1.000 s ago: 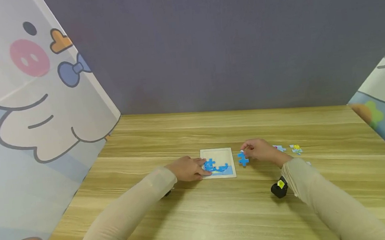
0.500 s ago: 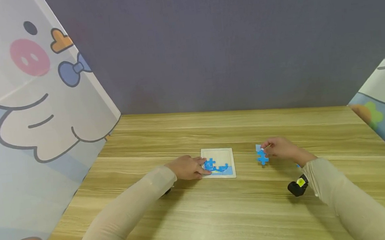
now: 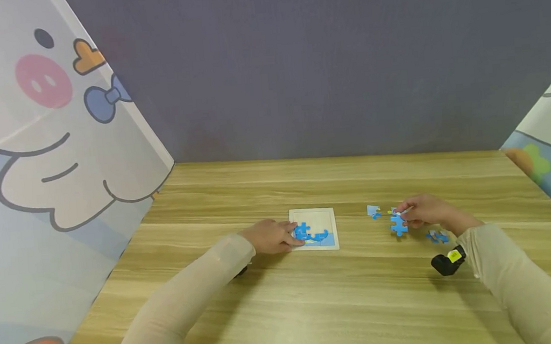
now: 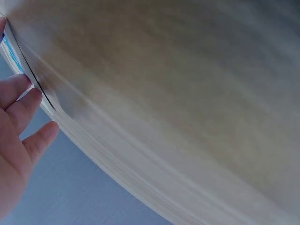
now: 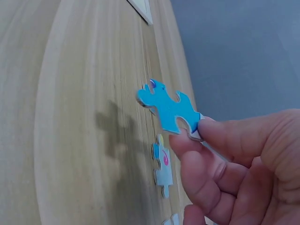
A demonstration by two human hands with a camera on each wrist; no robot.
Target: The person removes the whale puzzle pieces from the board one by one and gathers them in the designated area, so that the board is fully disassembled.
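My right hand (image 3: 424, 211) pinches a blue jigsaw piece (image 3: 398, 226) between thumb and fingers. In the right wrist view the piece (image 5: 169, 110) is held by one corner, tilted above the table, its shadow falling on the wood. My left hand (image 3: 272, 236) rests at the left edge of a square puzzle tray (image 3: 319, 218), fingers extended. Several blue pieces (image 3: 318, 239) lie joined along the tray's lower and left part, while its upper right shows bare pale board. The left wrist view catches the left fingers (image 4: 41, 138) beside the tray's edge.
Loose jigsaw pieces lie right of the tray: one (image 3: 373, 211) left of the right hand, others (image 3: 437, 236) below the wrist. A patterned piece (image 5: 164, 166) lies under the held one. A grey panel (image 3: 316, 71) stands behind the wooden table (image 3: 315, 309).
My right hand has moved right, away from the tray, still holding the blue jigsaw piece. Loose pieces it had covered have come into view. The left hand stays at the tray.
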